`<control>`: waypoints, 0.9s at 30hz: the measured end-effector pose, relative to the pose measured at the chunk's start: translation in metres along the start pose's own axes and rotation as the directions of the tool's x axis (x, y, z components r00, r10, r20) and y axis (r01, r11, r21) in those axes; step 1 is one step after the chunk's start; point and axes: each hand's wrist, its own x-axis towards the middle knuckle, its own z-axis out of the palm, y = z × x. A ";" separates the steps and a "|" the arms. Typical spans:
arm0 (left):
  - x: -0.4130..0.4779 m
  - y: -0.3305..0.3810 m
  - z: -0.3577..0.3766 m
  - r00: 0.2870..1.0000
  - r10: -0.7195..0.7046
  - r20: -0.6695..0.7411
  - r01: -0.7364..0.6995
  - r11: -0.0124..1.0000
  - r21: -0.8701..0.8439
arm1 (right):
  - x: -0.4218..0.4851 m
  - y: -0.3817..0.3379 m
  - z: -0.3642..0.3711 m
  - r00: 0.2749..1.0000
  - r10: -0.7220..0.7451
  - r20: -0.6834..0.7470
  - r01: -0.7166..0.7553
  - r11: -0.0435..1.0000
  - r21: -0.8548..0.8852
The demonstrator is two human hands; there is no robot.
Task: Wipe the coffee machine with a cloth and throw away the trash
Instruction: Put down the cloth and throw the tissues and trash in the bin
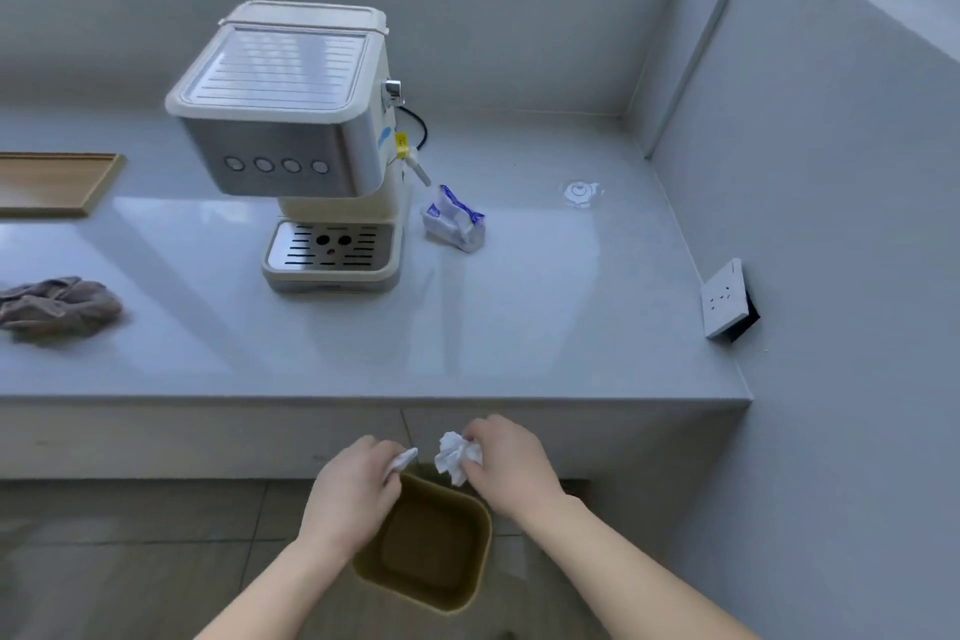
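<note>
Head view only.
Surface: pale grey counter [519, 317] in a corner, grey walls behind and to the right, tiled floor below.
Landmark: coffee machine [291, 140], cream and steel, upright on the counter, drip tray facing me.
Cloth: brownish cloth [57, 307] bunched on the counter, well left of the coffee machine, nobody touching it.
Tissue pack: blue-white tissue pack [454, 224] just right of the coffee machine, below its steam wand.
Tray: wooden tray [52, 182] left of the coffee machine, cut off by the frame edge.
Socket: white socket plate [724, 299] on the right wall, far right of the coffee machine.
Bin: tan trash bin [467, 582] on the floor, in front of and below the coffee machine, open top.
My left hand [353, 499]: fingers closed on a small tissue scrap [402, 460], over the bin's near-left rim.
My right hand [506, 463]: fingers pinched on a crumpled tissue wad [454, 455], over the bin's back edge.
Gap: the two paper pieces are near each other, not touching.
</note>
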 end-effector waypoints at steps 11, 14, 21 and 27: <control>-0.023 -0.074 0.083 0.945 -0.226 0.235 0.215 0.974 0.074 | 0.012 0.027 0.114 0.941 0.253 0.226 -0.231 0.966 -0.118; -0.024 -0.091 0.109 0.923 -0.269 0.274 0.258 0.963 0.076 | 0.014 0.044 0.145 0.927 0.285 0.245 -0.260 0.957 -0.128; -0.013 -0.111 0.151 0.894 -0.327 0.305 0.316 0.945 0.087 | 0.020 0.067 0.193 0.920 0.294 0.260 -0.268 0.954 -0.133; 0.000 -0.120 0.183 0.908 -0.303 0.288 0.288 0.953 0.095 | 0.027 0.082 0.221 0.913 0.312 0.262 -0.285 0.949 -0.135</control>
